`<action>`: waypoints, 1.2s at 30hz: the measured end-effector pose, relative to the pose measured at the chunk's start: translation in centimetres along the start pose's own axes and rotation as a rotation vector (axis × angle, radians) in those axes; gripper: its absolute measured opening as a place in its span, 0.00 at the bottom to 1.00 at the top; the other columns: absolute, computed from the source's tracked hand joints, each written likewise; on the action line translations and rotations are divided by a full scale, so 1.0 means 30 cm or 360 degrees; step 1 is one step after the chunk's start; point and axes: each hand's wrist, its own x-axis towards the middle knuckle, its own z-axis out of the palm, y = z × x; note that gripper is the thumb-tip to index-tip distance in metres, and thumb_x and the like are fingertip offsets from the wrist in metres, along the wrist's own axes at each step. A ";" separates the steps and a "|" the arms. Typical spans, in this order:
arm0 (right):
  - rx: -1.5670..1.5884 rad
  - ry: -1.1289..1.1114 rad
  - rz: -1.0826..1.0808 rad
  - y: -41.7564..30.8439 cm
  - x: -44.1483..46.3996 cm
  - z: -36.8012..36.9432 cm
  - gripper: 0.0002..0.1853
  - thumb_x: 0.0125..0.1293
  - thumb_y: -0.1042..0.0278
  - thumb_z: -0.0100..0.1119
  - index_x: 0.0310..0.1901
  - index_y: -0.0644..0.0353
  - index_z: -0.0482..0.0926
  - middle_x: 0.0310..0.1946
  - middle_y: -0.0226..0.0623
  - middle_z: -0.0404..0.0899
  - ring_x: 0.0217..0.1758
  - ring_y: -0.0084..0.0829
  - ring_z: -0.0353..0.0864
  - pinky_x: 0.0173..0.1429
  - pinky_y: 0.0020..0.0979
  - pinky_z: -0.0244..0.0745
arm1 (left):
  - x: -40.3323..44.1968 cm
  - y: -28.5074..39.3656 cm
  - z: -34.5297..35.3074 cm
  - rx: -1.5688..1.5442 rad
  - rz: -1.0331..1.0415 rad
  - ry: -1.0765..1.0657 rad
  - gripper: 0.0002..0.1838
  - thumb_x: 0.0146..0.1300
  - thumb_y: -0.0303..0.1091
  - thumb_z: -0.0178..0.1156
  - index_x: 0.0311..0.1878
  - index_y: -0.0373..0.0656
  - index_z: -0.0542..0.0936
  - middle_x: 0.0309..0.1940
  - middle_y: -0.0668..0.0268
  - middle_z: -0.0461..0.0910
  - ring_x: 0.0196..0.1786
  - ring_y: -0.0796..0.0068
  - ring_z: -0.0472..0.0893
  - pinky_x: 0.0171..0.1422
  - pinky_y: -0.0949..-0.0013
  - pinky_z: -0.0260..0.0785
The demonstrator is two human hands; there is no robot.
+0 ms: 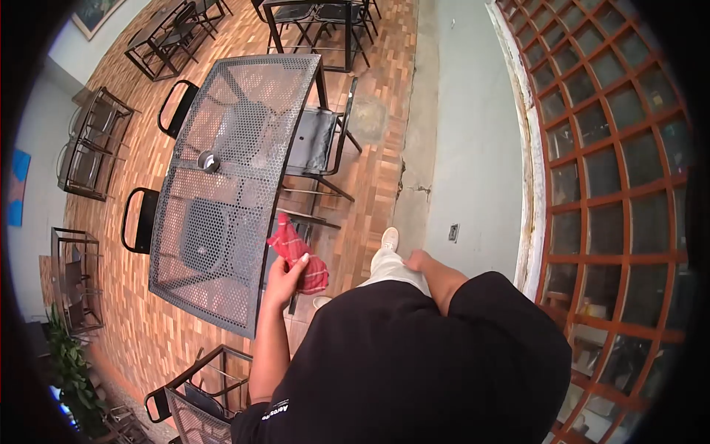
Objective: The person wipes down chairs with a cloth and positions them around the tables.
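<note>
My left hand [285,280] is closed on a red cloth [313,272] with pale stripes, which hangs bunched from the fingers. It is beside the long edge of a dark perforated metal table [164,285]; whether the cloth touches the table I cannot tell. A small dark round ashtray-like dish [208,161] sits near the middle of the tabletop. Low by my right thigh is my right hand [418,261], its fingers mostly hidden, so their pose is unclear. A dark folding chair [310,140] stands at the table's right side.
Black chairs [140,220] line the table's left side. Another table [194,418] stands at lower left, and more tables and chairs are at the back. A grey wall [477,140] and an orange-framed window grid [584,198] run along the right. A leafy plant [74,370] is at lower left.
</note>
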 end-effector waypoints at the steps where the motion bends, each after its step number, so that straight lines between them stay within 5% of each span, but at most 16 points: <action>1: 0.0023 -0.0014 0.0049 0.061 0.022 -0.023 0.35 0.62 0.33 0.62 0.44 0.66 0.88 0.47 0.59 0.86 0.54 0.52 0.86 0.60 0.45 0.80 | 0.024 0.019 0.072 -0.0005 -0.0102 -0.0103 0.19 0.67 0.44 0.72 0.50 0.40 0.82 0.38 0.67 0.85 0.40 0.78 0.83 0.48 0.69 0.76; 5: 0.0147 -0.0106 -0.0036 0.269 0.139 -0.221 0.32 0.62 0.34 0.64 0.41 0.64 0.88 0.44 0.56 0.87 0.50 0.50 0.87 0.56 0.43 0.81 | 0.208 -0.067 0.396 0.0135 -0.0250 -0.0296 0.20 0.66 0.43 0.71 0.52 0.39 0.82 0.39 0.64 0.86 0.42 0.76 0.84 0.49 0.67 0.77; 8: 0.0368 0.0056 0.0017 0.379 0.219 -0.366 0.31 0.62 0.35 0.65 0.39 0.63 0.88 0.42 0.53 0.87 0.47 0.48 0.87 0.54 0.42 0.81 | 0.346 0.020 0.583 0.0690 -0.0214 -0.0574 0.21 0.65 0.43 0.71 0.53 0.37 0.82 0.40 0.60 0.87 0.44 0.72 0.85 0.51 0.65 0.77; 11: 0.0436 0.0231 0.0017 0.434 0.299 -0.583 0.30 0.62 0.37 0.66 0.39 0.63 0.88 0.41 0.53 0.88 0.47 0.48 0.87 0.54 0.43 0.81 | 0.523 0.185 0.717 0.0461 0.0026 -0.0605 0.22 0.63 0.43 0.71 0.52 0.36 0.82 0.41 0.57 0.87 0.45 0.69 0.86 0.53 0.63 0.77; 17: 0.0476 0.0480 -0.0050 0.414 0.437 -0.929 0.28 0.62 0.39 0.67 0.40 0.63 0.87 0.40 0.52 0.88 0.46 0.47 0.87 0.53 0.42 0.81 | 0.890 0.385 0.804 0.0574 0.0413 -0.0177 0.20 0.61 0.39 0.70 0.51 0.36 0.82 0.43 0.57 0.85 0.44 0.67 0.84 0.53 0.63 0.77; 20: 0.0627 0.0430 -0.0164 0.335 0.497 -1.025 0.27 0.64 0.40 0.66 0.40 0.62 0.86 0.38 0.49 0.88 0.44 0.44 0.87 0.51 0.41 0.81 | 1.081 0.408 0.772 0.1119 0.0910 0.0216 0.18 0.60 0.38 0.67 0.49 0.36 0.81 0.43 0.54 0.83 0.42 0.65 0.83 0.52 0.62 0.76; 22: 0.0616 0.0393 -0.0275 0.297 0.512 -1.046 0.26 0.64 0.40 0.66 0.40 0.62 0.86 0.37 0.46 0.87 0.42 0.42 0.87 0.50 0.40 0.81 | 1.141 0.474 0.765 0.0742 0.0496 0.0356 0.18 0.59 0.40 0.66 0.45 0.35 0.81 0.40 0.51 0.84 0.40 0.57 0.85 0.49 0.60 0.76; 26: 0.0525 0.0190 -0.0359 0.310 0.571 -1.109 0.27 0.64 0.40 0.67 0.42 0.61 0.86 0.36 0.46 0.87 0.42 0.41 0.87 0.50 0.39 0.81 | 1.361 0.457 0.745 0.0266 0.0363 0.0597 0.20 0.58 0.44 0.68 0.44 0.35 0.82 0.37 0.50 0.85 0.39 0.51 0.85 0.48 0.56 0.76; 29: 0.0440 0.0124 -0.0274 0.433 0.674 -1.155 0.29 0.62 0.37 0.67 0.38 0.63 0.85 0.37 0.49 0.87 0.45 0.45 0.87 0.53 0.41 0.80 | 1.463 0.542 0.783 0.0642 0.0133 0.0754 0.24 0.56 0.48 0.72 0.46 0.36 0.83 0.35 0.51 0.87 0.40 0.51 0.87 0.48 0.54 0.77; 31: 0.0314 0.0209 -0.0136 0.558 0.741 -1.198 0.29 0.62 0.36 0.66 0.34 0.62 0.85 0.35 0.48 0.87 0.39 0.42 0.87 0.47 0.41 0.82 | 1.566 0.592 0.769 0.0635 0.0107 0.0683 0.27 0.55 0.51 0.73 0.46 0.36 0.83 0.36 0.50 0.87 0.41 0.52 0.87 0.49 0.55 0.77; 33: 0.0521 -0.0065 0.0315 0.555 0.704 -1.414 0.28 0.65 0.38 0.65 0.36 0.63 0.85 0.32 0.43 0.86 0.30 0.36 0.85 0.36 0.40 0.81 | 1.657 0.625 0.763 0.0661 0.0034 0.0522 0.32 0.52 0.56 0.75 0.47 0.36 0.83 0.39 0.49 0.87 0.44 0.53 0.88 0.51 0.55 0.77; 36: 0.1012 0.0157 0.0489 0.600 0.802 -1.610 0.24 0.68 0.45 0.64 0.36 0.64 0.82 0.28 0.38 0.84 0.23 0.29 0.80 0.26 0.33 0.76 | 1.837 0.693 0.741 0.0722 -0.0045 0.0296 0.35 0.48 0.60 0.76 0.47 0.36 0.84 0.40 0.47 0.87 0.47 0.52 0.87 0.54 0.56 0.78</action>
